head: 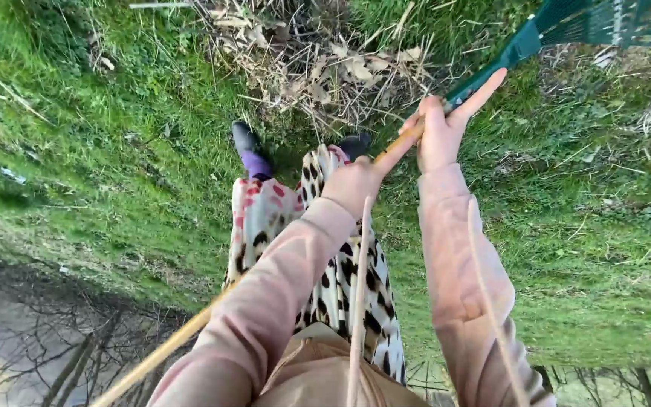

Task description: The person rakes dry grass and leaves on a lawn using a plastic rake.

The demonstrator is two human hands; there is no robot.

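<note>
I see both hands on rake: left hand clenched round wooden handle mid-frame, right hand gripping higher up, index finger stretched along shaft. Green rake head upper right of frame, over grass. Pile of dry leaves and twigs gathered top centre; loose bits scattered right side, so I judge raking partly done

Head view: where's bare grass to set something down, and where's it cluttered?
Open grass right of the right hand, and grass left of the boots. Crowded: dry leaf pile ahead, under the green rake head.
</note>
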